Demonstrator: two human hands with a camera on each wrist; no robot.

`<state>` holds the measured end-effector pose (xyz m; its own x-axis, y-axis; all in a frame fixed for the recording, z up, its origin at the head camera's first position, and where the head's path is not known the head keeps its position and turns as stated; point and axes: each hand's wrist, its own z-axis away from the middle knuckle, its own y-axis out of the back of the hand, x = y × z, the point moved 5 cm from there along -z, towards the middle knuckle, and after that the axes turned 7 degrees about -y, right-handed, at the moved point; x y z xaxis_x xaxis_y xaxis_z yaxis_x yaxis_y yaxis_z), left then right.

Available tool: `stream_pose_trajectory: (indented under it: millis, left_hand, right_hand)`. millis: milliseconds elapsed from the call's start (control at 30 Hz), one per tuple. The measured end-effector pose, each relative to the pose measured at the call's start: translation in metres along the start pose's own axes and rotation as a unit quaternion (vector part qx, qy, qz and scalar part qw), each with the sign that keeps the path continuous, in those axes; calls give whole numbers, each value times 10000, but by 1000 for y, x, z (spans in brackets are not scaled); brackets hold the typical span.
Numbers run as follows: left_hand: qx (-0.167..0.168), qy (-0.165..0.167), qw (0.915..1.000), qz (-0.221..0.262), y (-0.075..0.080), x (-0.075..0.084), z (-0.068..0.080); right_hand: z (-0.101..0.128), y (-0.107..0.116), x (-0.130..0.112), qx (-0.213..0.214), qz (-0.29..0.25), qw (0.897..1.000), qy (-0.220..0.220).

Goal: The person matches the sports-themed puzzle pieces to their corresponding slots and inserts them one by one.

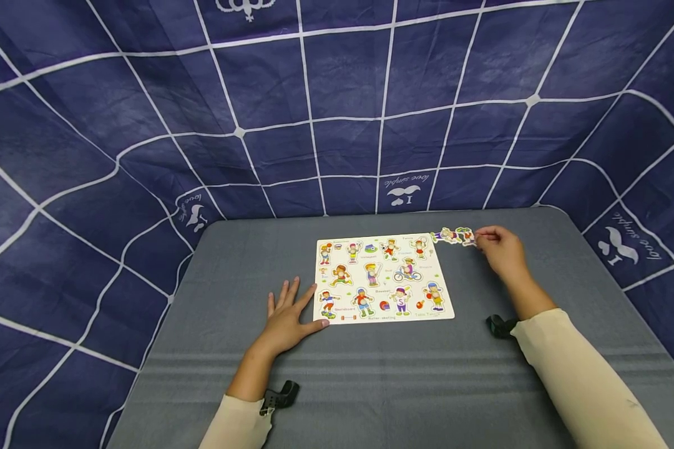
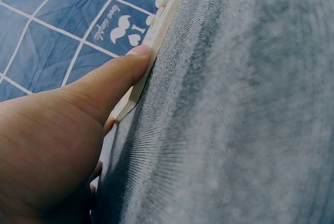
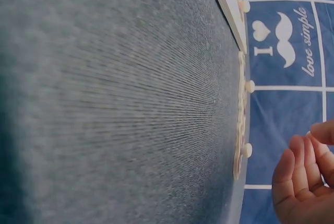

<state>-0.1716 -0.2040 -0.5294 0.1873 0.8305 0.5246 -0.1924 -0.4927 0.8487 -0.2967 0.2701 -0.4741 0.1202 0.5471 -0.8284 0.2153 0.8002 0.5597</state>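
A wooden knob puzzle board (image 1: 345,300) with cartoon sports children lies flat on the table. My left hand (image 1: 285,321) rests at its left side, fingers spread; the thumb (image 2: 117,78) touches the board's edge in the left wrist view. Two loose puzzle pieces, a left one (image 1: 447,236) and a right one (image 1: 466,237), lie side by side off the board's far right corner. My right hand (image 1: 501,249) is beside the right piece, fingers loosely bent. In the right wrist view its fingertips are above the pieces' knobs (image 3: 247,151), with nothing visible held.
The grey cloth-covered table (image 1: 404,380) extends around the board. Behind and at both sides hangs a dark blue curtain (image 1: 345,149) with white grid lines. A black wrist strap mount (image 1: 281,396) is on the left wrist, another mount (image 1: 501,326) on the right.
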Motion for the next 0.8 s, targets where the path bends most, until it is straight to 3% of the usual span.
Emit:
stream_pose_trajectory:
  millis: [133, 800]
  left_hand:
    - [86, -38, 10000, -7, 0, 1, 0]
    - [-14, -4, 10000, 35, 0, 0, 1]
  right_hand:
    - [-7, -3, 2, -134, 5, 9998, -148]
    - [-32, -14, 14, -461, 1454, 9859, -691]
